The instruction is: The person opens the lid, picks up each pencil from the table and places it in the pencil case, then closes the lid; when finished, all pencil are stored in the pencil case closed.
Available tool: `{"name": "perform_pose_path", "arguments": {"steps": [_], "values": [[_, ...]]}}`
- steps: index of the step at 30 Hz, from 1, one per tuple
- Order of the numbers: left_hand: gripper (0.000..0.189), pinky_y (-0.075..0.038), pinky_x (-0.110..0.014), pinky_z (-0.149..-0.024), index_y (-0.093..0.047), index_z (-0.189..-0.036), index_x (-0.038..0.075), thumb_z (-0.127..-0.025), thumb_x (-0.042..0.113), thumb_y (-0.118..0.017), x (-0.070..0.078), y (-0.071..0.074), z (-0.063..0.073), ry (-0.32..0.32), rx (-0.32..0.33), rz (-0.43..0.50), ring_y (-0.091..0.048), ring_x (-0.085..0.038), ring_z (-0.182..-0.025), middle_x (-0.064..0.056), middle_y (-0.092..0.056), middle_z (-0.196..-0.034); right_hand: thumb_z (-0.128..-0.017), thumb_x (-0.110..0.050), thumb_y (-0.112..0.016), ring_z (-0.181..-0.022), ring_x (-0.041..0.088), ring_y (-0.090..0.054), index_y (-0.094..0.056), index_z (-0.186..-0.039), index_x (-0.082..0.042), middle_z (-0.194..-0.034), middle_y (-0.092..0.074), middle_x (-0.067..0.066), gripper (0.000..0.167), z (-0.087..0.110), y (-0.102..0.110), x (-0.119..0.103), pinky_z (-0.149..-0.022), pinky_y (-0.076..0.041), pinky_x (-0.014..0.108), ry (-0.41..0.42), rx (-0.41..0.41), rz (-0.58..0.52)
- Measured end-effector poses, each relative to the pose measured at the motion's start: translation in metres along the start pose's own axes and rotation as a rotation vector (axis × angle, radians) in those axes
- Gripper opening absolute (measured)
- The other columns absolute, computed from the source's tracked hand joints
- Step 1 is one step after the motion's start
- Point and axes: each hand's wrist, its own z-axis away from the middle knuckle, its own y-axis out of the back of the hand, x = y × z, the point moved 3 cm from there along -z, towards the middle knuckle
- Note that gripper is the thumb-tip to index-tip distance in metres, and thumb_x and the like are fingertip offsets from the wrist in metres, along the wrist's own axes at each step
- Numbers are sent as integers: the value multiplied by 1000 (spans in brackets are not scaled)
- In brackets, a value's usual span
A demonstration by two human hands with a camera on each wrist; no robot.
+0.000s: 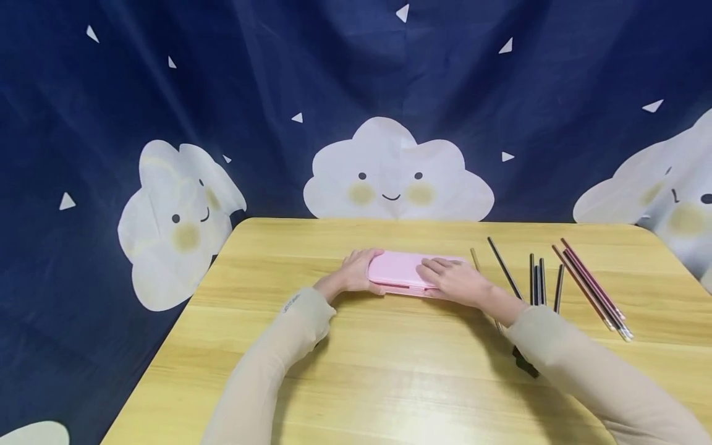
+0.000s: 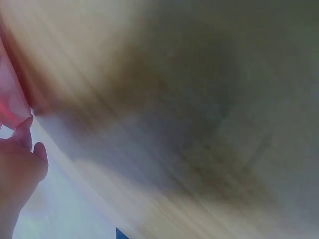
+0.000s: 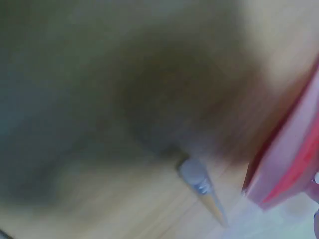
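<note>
A pink pencil case (image 1: 396,267) lies near the middle of the table, its lid down with a thin gap showing along the front. My left hand (image 1: 357,272) grips its left end, thumb at the front corner; the left wrist view catches these fingers (image 2: 24,137) at the corner of the case. On the right part of the lid rest the fingers of my right hand (image 1: 457,283), with the thumb at the front edge. Beside the case, in the right wrist view, lies a yellowish pencil (image 3: 203,184) with an eraser end. What the case contains is hidden.
Several dark pencils (image 1: 537,281) lie loose right of my right hand. Farther right is a bunch of red and dark pencils (image 1: 595,290). A small black object (image 1: 525,363) is partly covered by the right sleeve. A dark blue cloud-patterned curtain (image 1: 389,74) hangs behind the table (image 1: 389,383).
</note>
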Motion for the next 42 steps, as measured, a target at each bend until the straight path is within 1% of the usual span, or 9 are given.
{"name": "perform_pose_path", "arguments": {"steps": [4,8,11,14,16,20,27,32,42], "values": [[110,-25,-44,-103,-19,-145,13,-59,36,-84,-1,-2,3,25,18,32,-31,-30,-123,-8,-34,-143,-82,-26,-65,-96,32,-61,-57,-111,-3,-106,-64,14,38,15,12,13,-81,-50,46,-126,55,-113],[125,-18,-52,-107,-4,-147,12,-55,37,-86,-2,-4,4,52,51,65,-29,-34,-128,-10,-35,-143,-76,-12,-68,-72,28,-63,-58,-96,-4,-85,-66,12,24,24,20,32,-63,-53,41,-225,292,-219],[133,-25,-48,-103,4,-147,9,-54,41,-86,0,-6,4,33,49,31,-36,-29,-120,-7,-40,-140,-74,-2,-69,-59,26,-61,-58,-88,-2,-76,-66,12,18,25,23,47,-51,-50,37,-304,464,-268],[133,-30,-41,-97,4,-146,7,-54,45,-84,2,-9,5,3,31,-26,-38,-25,-112,-5,-39,-141,-75,3,-67,-63,29,-59,-62,-87,0,-81,-64,14,13,22,22,60,-51,-48,41,-455,520,-268],[128,-30,-39,-93,1,-147,7,-57,46,-82,3,-9,5,-5,17,-52,-36,-24,-110,-7,-36,-143,-78,3,-64,-73,35,-55,-66,-90,0,-90,-60,17,13,20,20,67,-57,-45,44,-570,471,-263],[115,-29,-39,-93,-12,-147,6,-62,46,-79,6,-8,7,-18,-7,-98,-33,-27,-115,-13,-34,-142,-85,-4,-57,-90,43,-45,-63,-111,-1,-104,-49,23,26,17,14,76,-68,-40,52,-723,213,-279],[104,-29,-38,-95,-23,-144,5,-64,46,-77,8,-10,10,-7,-23,-127,-32,-26,-117,-13,-33,-142,-91,-16,-49,-115,53,-31,-35,-134,9,-139,-30,29,52,29,-1,74,-90,-27,65,-733,-147,-461],[102,-29,-38,-94,-27,-143,6,-64,46,-77,7,-9,11,-17,-18,-126,-33,-26,-117,-13,-35,-139,-93,-21,-50,-117,56,-28,-31,-135,11,-142,-22,32,57,41,-10,67,-90,-25,68,-656,-242,-546],[100,-30,-40,-93,-29,-143,8,-64,48,-76,7,-10,8,-15,14,-121,-33,-27,-118,-13,-38,-136,-92,-21,-53,-118,54,-26,-33,-136,8,-137,-32,32,56,57,2,56,-87,-27,70,-637,-236,-572]]}}
